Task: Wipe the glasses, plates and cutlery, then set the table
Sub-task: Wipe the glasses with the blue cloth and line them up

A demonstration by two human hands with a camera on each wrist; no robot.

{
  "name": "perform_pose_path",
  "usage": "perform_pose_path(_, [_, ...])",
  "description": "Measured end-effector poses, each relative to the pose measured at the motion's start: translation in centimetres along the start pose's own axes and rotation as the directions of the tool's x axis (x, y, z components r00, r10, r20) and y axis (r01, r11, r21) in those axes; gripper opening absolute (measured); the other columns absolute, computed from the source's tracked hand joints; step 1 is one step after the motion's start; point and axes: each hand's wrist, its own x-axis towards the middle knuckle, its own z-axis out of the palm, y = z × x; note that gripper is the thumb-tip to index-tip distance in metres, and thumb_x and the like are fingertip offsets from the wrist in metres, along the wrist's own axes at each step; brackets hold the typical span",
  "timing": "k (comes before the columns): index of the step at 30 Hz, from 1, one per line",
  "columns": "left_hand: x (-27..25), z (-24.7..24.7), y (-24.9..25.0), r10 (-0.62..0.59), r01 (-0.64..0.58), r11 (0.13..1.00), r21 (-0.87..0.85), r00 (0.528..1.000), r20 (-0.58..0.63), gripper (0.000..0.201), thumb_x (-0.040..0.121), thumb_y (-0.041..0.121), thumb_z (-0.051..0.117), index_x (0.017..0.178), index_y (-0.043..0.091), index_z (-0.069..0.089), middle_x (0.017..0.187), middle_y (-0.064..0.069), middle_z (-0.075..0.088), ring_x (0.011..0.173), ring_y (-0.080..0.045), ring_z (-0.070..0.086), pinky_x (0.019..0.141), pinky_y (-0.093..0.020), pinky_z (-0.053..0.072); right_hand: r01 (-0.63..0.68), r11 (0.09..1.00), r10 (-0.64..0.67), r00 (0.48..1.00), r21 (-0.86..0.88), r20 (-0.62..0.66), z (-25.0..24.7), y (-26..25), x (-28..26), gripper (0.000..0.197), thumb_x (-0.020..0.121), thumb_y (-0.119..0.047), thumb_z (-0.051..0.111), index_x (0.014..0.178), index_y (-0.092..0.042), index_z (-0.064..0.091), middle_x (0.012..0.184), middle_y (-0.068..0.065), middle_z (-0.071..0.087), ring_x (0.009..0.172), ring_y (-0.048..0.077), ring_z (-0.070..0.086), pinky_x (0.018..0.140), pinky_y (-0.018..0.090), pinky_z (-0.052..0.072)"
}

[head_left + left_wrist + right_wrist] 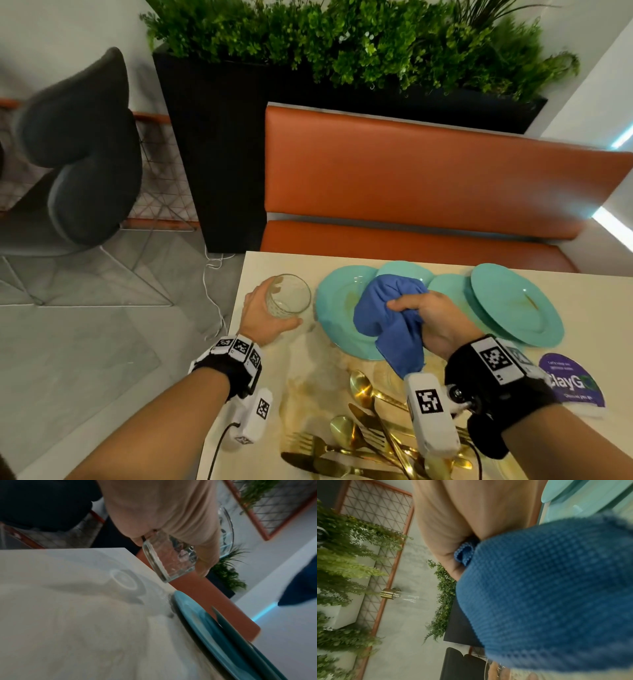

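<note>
On the table point(274, 370) the plates point(339, 301) and cutlery point(370, 442) wait. Our right hand point(435, 322) squeezes the cloth point(387, 318) over them, our left hand point(263, 315) holds the glass point(288, 296) at the corner. We think wiping the glass comes next: push the cloth inside

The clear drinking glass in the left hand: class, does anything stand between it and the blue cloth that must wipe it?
Nothing visible does. The clear drinking glass is held in the left hand; the bunched blue waffle-weave cloth in the right hand hangs over a turquoise plate, with open space between them.
</note>
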Motion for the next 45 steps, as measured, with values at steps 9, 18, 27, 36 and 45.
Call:
perform_pose_path(9, [3.5,0.4,-1.4,-0.167,0.163,0.985,-0.050,0.984,-0.070,0.092,0.056,0.014,0.090,0.135,0.022,0.043,0.126,-0.001,0.055,0.117,-0.018,0.051,0.088,-0.020,0.045,-0.114,0.994,0.114,0.994,0.004,-0.004,0.7,1.9,2.1,0.019,0.078,0.010,0.061,0.097,0.010,0.061,0.086,0.021,0.064,0.077,0.032,0.063,0.064,0.033,0.056])
perform_pose_path(18, [7.6,0.5,0.0,-0.307,0.309,0.949,0.057,0.951,-0.050,0.108,0.058,0.030,0.090,0.144,0.014,0.027,0.142,-0.012,0.045,0.132,-0.031,0.041,0.106,-0.036,0.036,-0.117,0.993,0.117,0.993,0.009,-0.027,-0.3,3.5,2.0,0.025,0.082,0.011,0.054,0.059,0.005,0.060,0.044,0.011,0.056,0.053,0.025,0.060,0.062,0.036,0.052])
perform_pose_path(27, [6.1,0.2,1.1,-0.364,0.386,0.903,0.189,0.920,-0.142,0.123,0.058,0.037,0.088,0.148,0.003,0.013,0.152,-0.017,0.026,0.143,-0.034,0.020,0.118,-0.044,0.018,-0.151,0.984,0.143,0.986,0.095,0.085,-0.6,4.2,-1.0,0.017,0.085,0.006,0.054,0.099,0.005,0.063,0.094,0.021,0.067,0.082,0.029,0.066,0.072,0.035,0.057])
perform_pose_path(36, [-5.1,4.9,5.6,0.050,-0.039,0.997,0.068,0.986,-0.162,0.088,0.071,0.019,0.080,0.140,-0.001,0.030,0.139,-0.023,0.037,0.131,-0.036,0.024,0.110,-0.040,0.019,-0.152,0.967,0.154,0.988,0.205,0.009,-2.7,5.3,-5.7,0.017,0.087,-0.005,0.057,0.103,0.000,0.060,0.092,0.018,0.064,0.083,0.032,0.060,0.080,0.040,0.049])
perform_pose_path(45, [-17.6,16.2,11.2,0.269,-0.298,0.954,-0.027,0.817,0.510,0.046,0.078,0.018,0.073,0.119,0.014,0.052,0.112,0.003,0.051,0.097,-0.013,0.051,0.080,-0.016,0.039,0.198,0.955,-0.125,0.944,0.221,-0.304,-14.5,3.1,-12.8,0.015,0.084,0.003,0.058,0.096,-0.004,0.062,0.084,0.015,0.068,0.072,0.027,0.067,0.054,0.030,0.058])
